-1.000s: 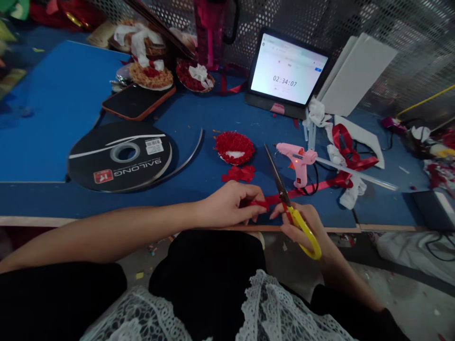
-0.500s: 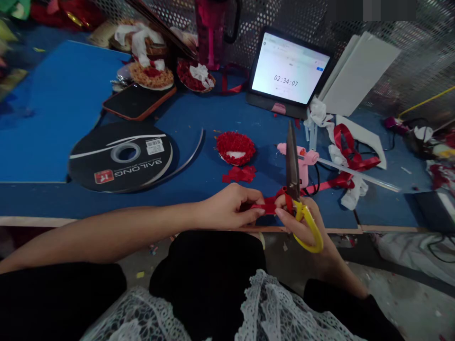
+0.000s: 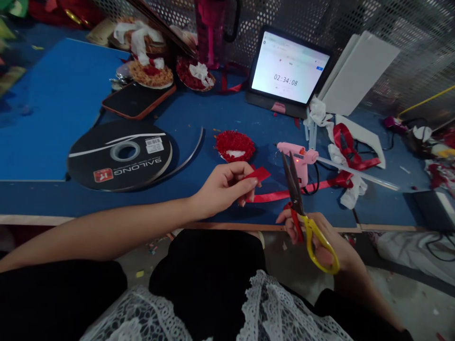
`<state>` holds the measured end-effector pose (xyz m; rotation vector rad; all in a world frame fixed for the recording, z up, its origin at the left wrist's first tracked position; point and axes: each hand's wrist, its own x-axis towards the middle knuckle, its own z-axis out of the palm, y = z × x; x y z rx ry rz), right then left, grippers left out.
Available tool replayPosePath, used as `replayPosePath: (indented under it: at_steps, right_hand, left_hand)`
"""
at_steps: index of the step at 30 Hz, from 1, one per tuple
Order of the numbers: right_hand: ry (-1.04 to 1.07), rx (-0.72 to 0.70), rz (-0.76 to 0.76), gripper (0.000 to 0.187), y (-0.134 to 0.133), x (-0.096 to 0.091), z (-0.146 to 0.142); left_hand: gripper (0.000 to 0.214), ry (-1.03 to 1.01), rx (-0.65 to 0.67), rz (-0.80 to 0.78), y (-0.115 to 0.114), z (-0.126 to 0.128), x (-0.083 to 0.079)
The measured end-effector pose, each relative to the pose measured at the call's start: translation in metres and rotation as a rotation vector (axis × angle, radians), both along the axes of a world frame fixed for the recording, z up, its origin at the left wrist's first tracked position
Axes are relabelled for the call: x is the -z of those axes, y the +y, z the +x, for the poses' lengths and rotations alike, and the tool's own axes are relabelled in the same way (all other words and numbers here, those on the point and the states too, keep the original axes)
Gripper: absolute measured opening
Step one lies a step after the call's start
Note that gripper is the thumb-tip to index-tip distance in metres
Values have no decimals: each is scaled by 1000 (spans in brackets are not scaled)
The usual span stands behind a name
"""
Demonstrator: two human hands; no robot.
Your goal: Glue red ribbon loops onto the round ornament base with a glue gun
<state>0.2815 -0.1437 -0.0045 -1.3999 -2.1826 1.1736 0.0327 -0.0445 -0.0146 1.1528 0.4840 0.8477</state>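
Head view: I note the left hand [image 3: 222, 187] raised just above the table [image 3: 199, 113], thumb and forefinger pressed together on one end of a short ribbon piece [image 3: 258, 174]. The free end sticks out to the right of the pinch, unsupported.

The right hand [image 3: 337, 244] is closed around the yellow handles of the scissors [image 3: 297, 203], fingers through the loops. The blades stand slightly parted and point away from the body, tips level with the glue gun [image 3: 296, 156] beyond the grip. The scissors touch neither ribbon.

A long ribbon strip [image 3: 280, 194] lies flat on the table between the two hands, just beneath and right of the left pinch, running out towards a tangle of red and white ribbon [image 3: 346, 156].

Risks, in my judgement:
- The pinch holds only the very end of the ribbon piece, so a slight loosening would drop it onto the strip or off the table edge.
- Parted blades held near the left fingertips could nick them if either hand swings inward.
- The blade tips sit near the glue gun and its cord, and a forward push could knock it over or catch the cord.
- I cannot tell whether the gun is hot.
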Motion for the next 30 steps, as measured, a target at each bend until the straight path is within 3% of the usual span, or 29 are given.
replayPosePath:
  at_steps: [4,9,16,25,30]
  right_hand:
    - [-176,-26,125,96,-3,-16,-6]
    - [-283,-63,153,100,-4,-16,-7]
    - [-317,-113,153,104,0,-11,-7]
    - [-256,-61,71,100,6,-11,-12]
    - [-232,-70,66,88,6,-14,-12]
  left_hand:
    - [18,-51,-39,-30,0,0,1]
    - [14,-51,-57,-41,0,0,2]
    - [17,-35,-15,-35,1,-1,-1]
    - [20,10,25,-42,2,-1,-4]
    - [19,28,29,-47,2,-1,-5]
